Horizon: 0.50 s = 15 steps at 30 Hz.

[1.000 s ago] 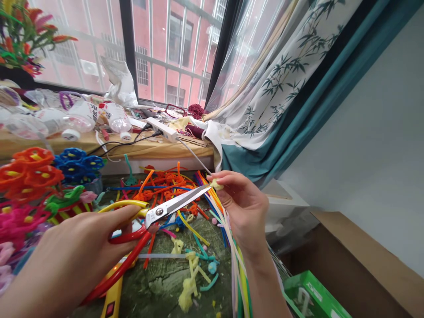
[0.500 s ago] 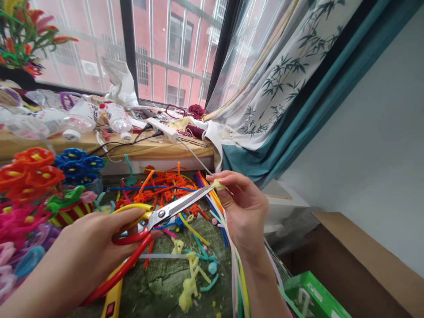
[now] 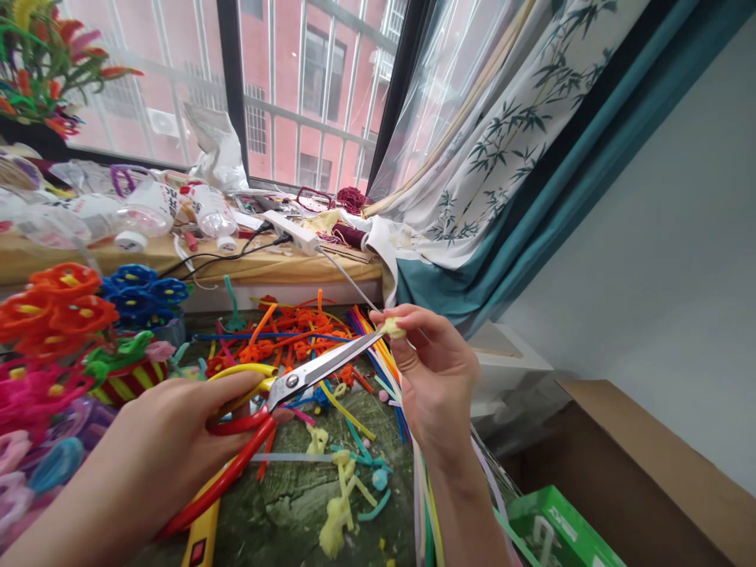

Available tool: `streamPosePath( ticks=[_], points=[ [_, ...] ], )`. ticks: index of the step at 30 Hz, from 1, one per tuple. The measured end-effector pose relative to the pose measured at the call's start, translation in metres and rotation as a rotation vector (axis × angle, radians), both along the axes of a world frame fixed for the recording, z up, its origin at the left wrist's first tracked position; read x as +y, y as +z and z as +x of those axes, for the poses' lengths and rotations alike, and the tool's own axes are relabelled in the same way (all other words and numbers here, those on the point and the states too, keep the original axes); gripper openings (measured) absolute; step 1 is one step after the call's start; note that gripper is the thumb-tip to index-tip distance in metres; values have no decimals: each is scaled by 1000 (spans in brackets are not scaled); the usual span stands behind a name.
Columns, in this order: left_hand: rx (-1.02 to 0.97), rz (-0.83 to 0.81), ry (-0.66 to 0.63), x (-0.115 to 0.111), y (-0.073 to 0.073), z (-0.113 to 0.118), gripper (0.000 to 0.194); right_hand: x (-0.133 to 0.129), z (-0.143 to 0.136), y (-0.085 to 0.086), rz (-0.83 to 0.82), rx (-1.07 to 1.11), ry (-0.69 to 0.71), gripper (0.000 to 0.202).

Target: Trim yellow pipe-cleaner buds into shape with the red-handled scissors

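My left hand point(image 3: 177, 441) is closed around the handles of a pair of scissors point(image 3: 331, 364), one handle red and one yellow. Their blades are nearly together, and the tips touch a small pale-yellow fuzzy piece point(image 3: 392, 327). That piece sits pinched between the thumb and fingers of my right hand point(image 3: 434, 354), at the centre of the view. Below the blades, more pale-yellow fuzzy pieces point(image 3: 336, 520) and short turquoise pipe cleaners point(image 3: 376, 505) lie on the dark green surface point(image 3: 283, 512). A bundle of long coloured pipe cleaners point(image 3: 426, 504) runs beneath my right wrist.
Orange fuzzy flowers point(image 3: 62, 303) and blue ones point(image 3: 138, 291) stand at the left. Orange pipe-cleaner pieces point(image 3: 301, 323) are heaped behind the scissors. A yellow cutter knife point(image 3: 201, 531) lies under my left forearm. Right, a green box point(image 3: 558, 520) and cardboard carton point(image 3: 661, 449); behind, a power strip point(image 3: 292, 234).
Scarcely anything differs. The scissors and my left hand have shifted very slightly right, while my right hand keeps its pinch on the yellow piece.
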<state>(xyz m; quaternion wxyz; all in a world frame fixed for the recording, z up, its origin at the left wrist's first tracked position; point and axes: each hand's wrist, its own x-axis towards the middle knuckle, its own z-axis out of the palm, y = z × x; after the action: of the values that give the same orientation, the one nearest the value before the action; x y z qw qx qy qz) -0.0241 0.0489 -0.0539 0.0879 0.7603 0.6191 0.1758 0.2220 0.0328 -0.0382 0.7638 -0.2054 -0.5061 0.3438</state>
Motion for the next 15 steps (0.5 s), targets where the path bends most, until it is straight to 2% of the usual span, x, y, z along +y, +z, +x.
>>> streamPosePath(
  ticks=[7, 15],
  points=[
    [-29, -26, 10, -1, 2, 3, 50, 0, -3, 0, -17, 60, 18, 19],
    [-14, 115, -27, 0, -2, -3, 43, 0, 4, 2, -59, 13, 53, 16]
  ],
)
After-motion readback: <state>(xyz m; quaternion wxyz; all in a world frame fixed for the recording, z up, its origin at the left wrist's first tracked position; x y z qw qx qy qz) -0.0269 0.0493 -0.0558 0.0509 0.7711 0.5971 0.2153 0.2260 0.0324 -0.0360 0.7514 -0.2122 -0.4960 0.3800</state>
